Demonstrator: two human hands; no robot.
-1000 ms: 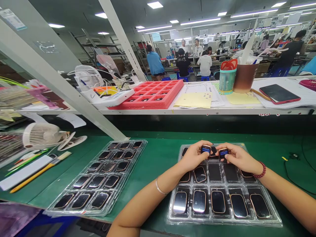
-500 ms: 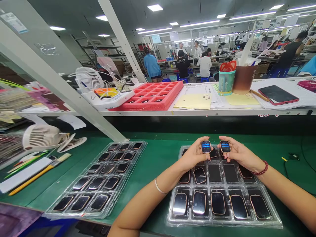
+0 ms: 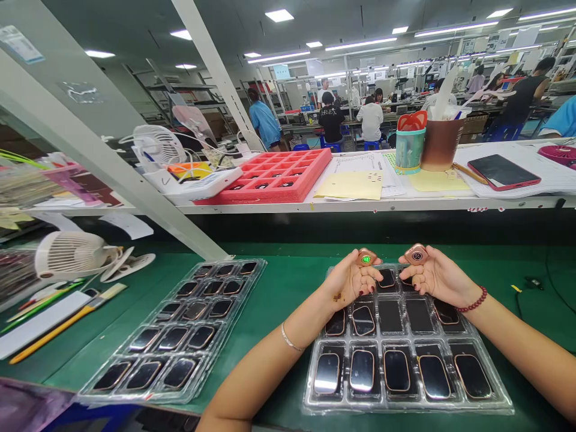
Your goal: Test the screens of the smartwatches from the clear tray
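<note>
Rose-gold watches (image 3: 416,252), sensor backs (image 3: 366,260) showing, one green-lit.

Watches (image 3: 397,370) in right tray (image 3: 405,407) and left tray (image 3: 204,366) on the bench (image 3: 288,300), brush (image 3: 58,330) and fan (image 3: 69,252) farther left, shelf (image 3: 270,208) behind.

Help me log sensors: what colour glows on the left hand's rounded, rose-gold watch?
The watch glows green on its back, clearest in the head view.

Rectangular ceiling panels (image 3: 279,15) and long tube lights (image 3: 361,44) glow overhead; a metal rack (image 3: 180,87) and blue stools (image 3: 371,145) stand beyond a white shelf (image 3: 270,209) over the green workbench (image 3: 288,300).
</note>
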